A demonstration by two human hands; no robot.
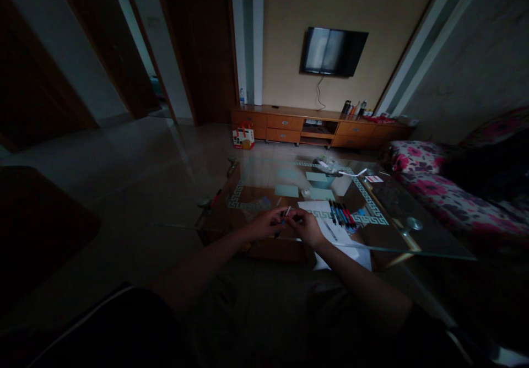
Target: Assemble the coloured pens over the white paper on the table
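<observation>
Near the front edge of a glass table, my left hand (268, 223) and my right hand (305, 226) meet, fingertips close together. Between them is a small thin pen-like piece (288, 211), pale at its upper end, with a bit of blue lower down. Both hands are closed around it; the dim light hides its exact kind. Just right of my right hand, several pens (342, 214) with black, blue and red parts lie side by side. White paper sheets (330, 231) lie beneath and beside my right hand, and a dark slim pen-like item rests on them.
The glass table (438, 249) has a patterned border. Across it lie a crumpled plastic bag (326, 164), a card (374, 179) and a red-and-black pen (215, 199) at the left. Beyond are a carton bag (243, 136), a low cabinet (285, 121) and a flowered sofa (421, 158).
</observation>
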